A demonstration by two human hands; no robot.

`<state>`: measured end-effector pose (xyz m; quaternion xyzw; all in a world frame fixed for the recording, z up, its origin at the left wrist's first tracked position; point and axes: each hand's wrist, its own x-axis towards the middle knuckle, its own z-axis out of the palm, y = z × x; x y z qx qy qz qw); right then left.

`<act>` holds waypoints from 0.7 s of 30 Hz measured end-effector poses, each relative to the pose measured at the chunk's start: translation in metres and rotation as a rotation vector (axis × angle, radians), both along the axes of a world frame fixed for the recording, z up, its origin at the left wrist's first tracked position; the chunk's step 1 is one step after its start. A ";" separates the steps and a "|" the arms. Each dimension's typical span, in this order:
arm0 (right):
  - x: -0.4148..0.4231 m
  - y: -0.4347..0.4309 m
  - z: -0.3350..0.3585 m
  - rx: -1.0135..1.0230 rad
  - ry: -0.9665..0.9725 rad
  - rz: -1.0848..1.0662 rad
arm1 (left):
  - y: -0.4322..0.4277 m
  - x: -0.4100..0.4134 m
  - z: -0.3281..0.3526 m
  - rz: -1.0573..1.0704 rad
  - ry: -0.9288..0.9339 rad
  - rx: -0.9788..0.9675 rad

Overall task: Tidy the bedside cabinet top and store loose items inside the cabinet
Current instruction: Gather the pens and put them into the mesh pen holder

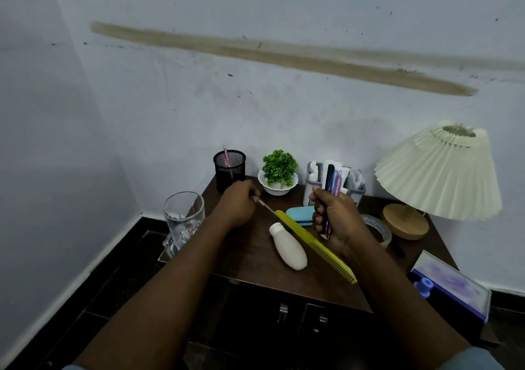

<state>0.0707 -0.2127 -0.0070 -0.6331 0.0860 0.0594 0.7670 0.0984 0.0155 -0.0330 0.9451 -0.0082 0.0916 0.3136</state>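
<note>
Your left hand (238,205) pinches one thin pen (264,203) just in front of the black mesh pen cup (229,170). Your right hand (338,216) is curled tight round a bunch of pens (332,180), standing up above the brown cabinet top (250,259). A yellow comb (315,246), a white bottle (288,249) and a blue case (298,215) lie on the top between your hands.
</note>
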 end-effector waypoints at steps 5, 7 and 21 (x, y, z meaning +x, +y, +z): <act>-0.001 0.001 0.000 0.052 -0.022 0.003 | -0.013 -0.010 0.028 0.235 -0.125 -0.617; -0.002 0.003 0.000 0.121 -0.027 0.024 | -0.019 -0.012 0.037 0.347 -0.189 -0.893; -0.014 0.007 0.016 0.553 -0.078 0.076 | -0.083 -0.043 0.041 0.111 0.338 -1.872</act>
